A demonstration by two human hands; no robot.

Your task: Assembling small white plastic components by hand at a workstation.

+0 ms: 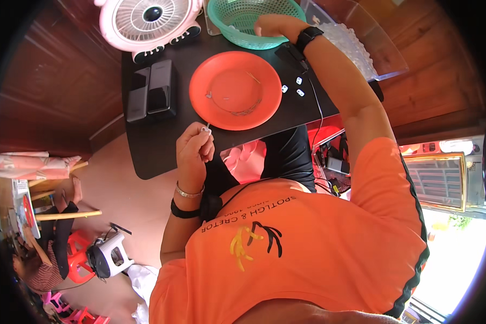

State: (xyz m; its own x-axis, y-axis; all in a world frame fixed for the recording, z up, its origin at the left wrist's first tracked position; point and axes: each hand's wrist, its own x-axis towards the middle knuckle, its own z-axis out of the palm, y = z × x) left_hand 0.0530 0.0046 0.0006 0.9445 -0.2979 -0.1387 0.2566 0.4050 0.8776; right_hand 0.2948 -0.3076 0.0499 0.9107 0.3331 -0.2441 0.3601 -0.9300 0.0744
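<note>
My left hand (195, 147) is raised over the near edge of the black table (156, 146), pinching a thin needle with a small white bead (205, 129) at its tip. Just beyond it lies an orange plate (235, 89) with a thin thread coiled on it. My right hand (272, 25), with a black watch on the wrist, reaches into a green mesh basket (237, 27) at the far side. Its fingers curl down inside the basket, and what they hold is hidden. A few white beads (297, 86) lie loose on the table beside the plate.
A pink desk fan (151, 21) stands at the far left of the table, with two black slab-shaped devices (151, 89) in front of it. A clear bag of white beads (353, 46) lies at the right. Another person (48, 254) sits on the floor at lower left, near a white stool (113, 254).
</note>
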